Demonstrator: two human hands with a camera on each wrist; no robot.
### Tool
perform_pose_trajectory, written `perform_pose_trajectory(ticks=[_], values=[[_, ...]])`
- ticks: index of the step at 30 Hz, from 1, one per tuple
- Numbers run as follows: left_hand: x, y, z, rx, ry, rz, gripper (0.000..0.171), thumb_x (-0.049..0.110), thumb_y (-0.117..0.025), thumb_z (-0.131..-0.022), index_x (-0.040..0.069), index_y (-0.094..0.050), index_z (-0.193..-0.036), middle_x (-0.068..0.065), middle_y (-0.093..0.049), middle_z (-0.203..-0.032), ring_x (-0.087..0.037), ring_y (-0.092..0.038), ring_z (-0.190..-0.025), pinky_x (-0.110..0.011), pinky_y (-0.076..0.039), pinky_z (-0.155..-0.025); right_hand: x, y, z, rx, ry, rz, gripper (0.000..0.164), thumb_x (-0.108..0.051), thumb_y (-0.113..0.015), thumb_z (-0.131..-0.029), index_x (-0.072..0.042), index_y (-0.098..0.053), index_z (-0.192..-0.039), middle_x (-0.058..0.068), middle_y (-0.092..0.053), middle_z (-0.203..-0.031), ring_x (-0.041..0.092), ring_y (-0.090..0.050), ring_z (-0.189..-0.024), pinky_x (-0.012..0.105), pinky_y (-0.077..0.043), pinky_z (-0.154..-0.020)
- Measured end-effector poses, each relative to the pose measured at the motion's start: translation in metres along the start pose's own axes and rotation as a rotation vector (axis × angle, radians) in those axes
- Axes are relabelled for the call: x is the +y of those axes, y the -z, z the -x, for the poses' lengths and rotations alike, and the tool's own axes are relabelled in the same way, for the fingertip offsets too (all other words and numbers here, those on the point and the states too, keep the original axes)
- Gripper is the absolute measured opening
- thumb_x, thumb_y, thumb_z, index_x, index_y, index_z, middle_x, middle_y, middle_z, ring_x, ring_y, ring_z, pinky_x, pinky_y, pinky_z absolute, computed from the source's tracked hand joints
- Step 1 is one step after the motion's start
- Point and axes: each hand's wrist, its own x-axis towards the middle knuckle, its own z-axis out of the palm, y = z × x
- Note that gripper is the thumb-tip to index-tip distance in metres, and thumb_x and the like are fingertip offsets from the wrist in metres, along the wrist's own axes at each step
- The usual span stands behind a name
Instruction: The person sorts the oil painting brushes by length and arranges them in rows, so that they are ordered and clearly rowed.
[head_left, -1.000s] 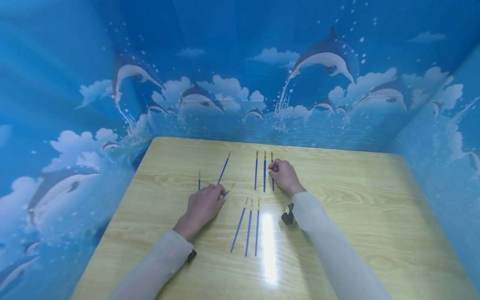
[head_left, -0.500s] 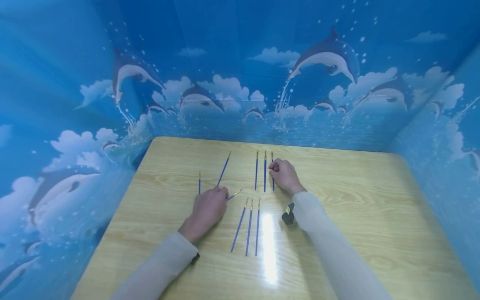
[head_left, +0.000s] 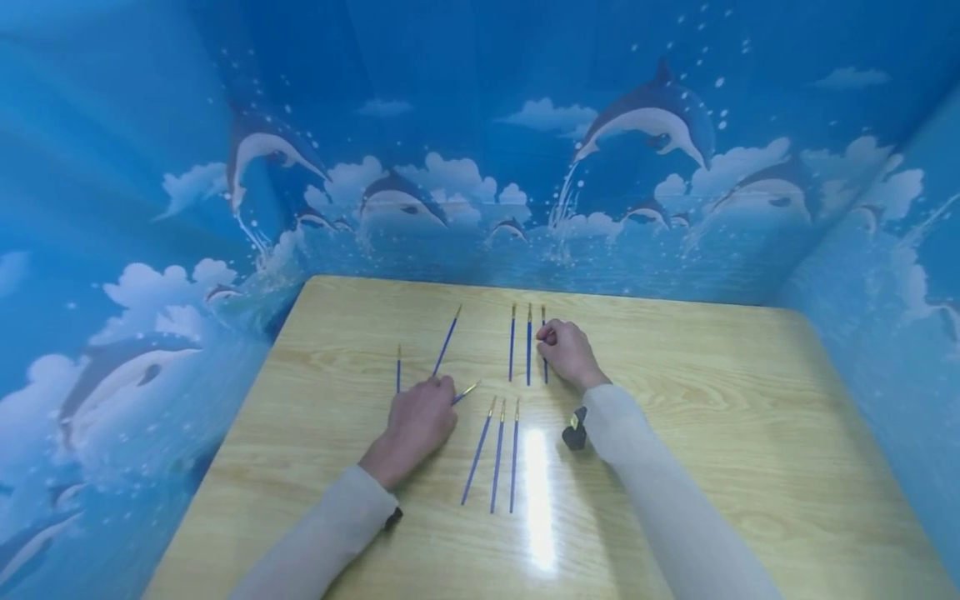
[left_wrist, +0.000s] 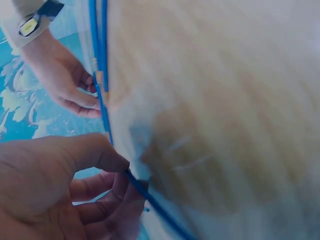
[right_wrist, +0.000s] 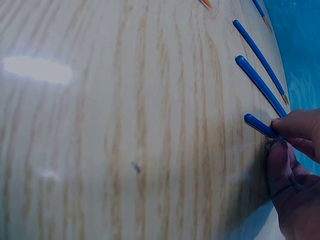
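My left hand pinches a blue-handled paintbrush between thumb and fingertips, just over the table. Its bristle end points right and away from me; the hand hides most of its handle in the head view. My right hand pinches the rightmost paintbrush of the back trio, which lies on the table. Beside it lie a middle paintbrush and a left paintbrush, roughly parallel. Nearer me is another trio: a slanted paintbrush, a middle one and a right paintbrush, all bristles away from me.
Beyond the left hand lie a tilted paintbrush and a short visible length of another paintbrush. The wooden table meets a dolphin-printed curtain at its back and sides.
My left hand has shifted a little right and toward me, and its paintbrush has swung to a flatter angle with its tip nearer the front trio. The right hand stays in place.
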Motion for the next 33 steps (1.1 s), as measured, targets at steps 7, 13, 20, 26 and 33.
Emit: perform_pose_trajectory(ticks=[7, 13, 20, 26, 33], values=[[0.004, 0.014, 0.002, -0.026, -0.019, 0.21, 0.02, 0.011, -0.075, -0.095, 0.01, -0.069, -0.114, -0.004, -0.071, -0.101, -0.021, -0.067, -0.086, -0.039, -0.061, -0.079, 0.0, 0.001, 0.0, 0.009, 0.003, -0.002, 0.021, -0.007, -0.063, -0.107, 0.001, -0.067, -0.125, 0.021, -0.066, -0.123, 0.036, -0.064, -0.113, 0.051, -0.055, -0.103], [0.018, 0.011, 0.003, -0.108, -0.046, 0.474, 0.028, 0.01, -0.068, -0.102, 0.016, -0.066, -0.13, -0.003, -0.075, -0.11, -0.011, -0.065, -0.082, -0.03, -0.059, -0.075, 0.002, -0.001, -0.002, 0.01, 0.004, 0.013, 0.02, -0.007, -0.062, -0.106, 0.0, -0.067, -0.125, 0.021, -0.062, -0.123, 0.035, -0.061, -0.113, 0.051, -0.053, -0.103], [0.04, -0.004, 0.004, -0.164, -0.159, 0.621, 0.017, 0.017, -0.067, -0.106, 0.019, -0.071, -0.122, 0.002, -0.077, -0.108, -0.01, -0.069, -0.074, -0.029, -0.058, -0.07, 0.001, -0.001, -0.001, 0.019, -0.002, 0.006, 0.02, -0.007, -0.064, -0.106, 0.0, -0.068, -0.125, 0.021, -0.063, -0.124, 0.036, -0.061, -0.115, 0.052, -0.053, -0.105], [0.063, -0.013, 0.006, -0.17, -0.189, 0.436, 0.016, 0.031, -0.074, -0.103, 0.024, -0.073, -0.118, 0.011, -0.075, -0.103, -0.003, -0.066, -0.09, -0.027, -0.057, -0.083, -0.001, -0.001, -0.001, 0.007, -0.008, 0.003, 0.021, -0.007, -0.063, -0.107, -0.001, -0.067, -0.126, 0.021, -0.062, -0.126, 0.036, -0.062, -0.116, 0.051, -0.054, -0.105], [0.079, -0.024, 0.008, -0.111, -0.28, 0.231, 0.023, 0.035, -0.073, -0.103, 0.022, -0.074, -0.122, 0.009, -0.075, -0.105, -0.005, -0.069, -0.09, -0.026, -0.056, -0.077, -0.001, -0.001, -0.001, 0.004, -0.007, 0.008, 0.021, -0.007, -0.063, -0.107, 0.0, -0.067, -0.126, 0.021, -0.063, -0.127, 0.037, -0.062, -0.118, 0.052, -0.053, -0.107]])
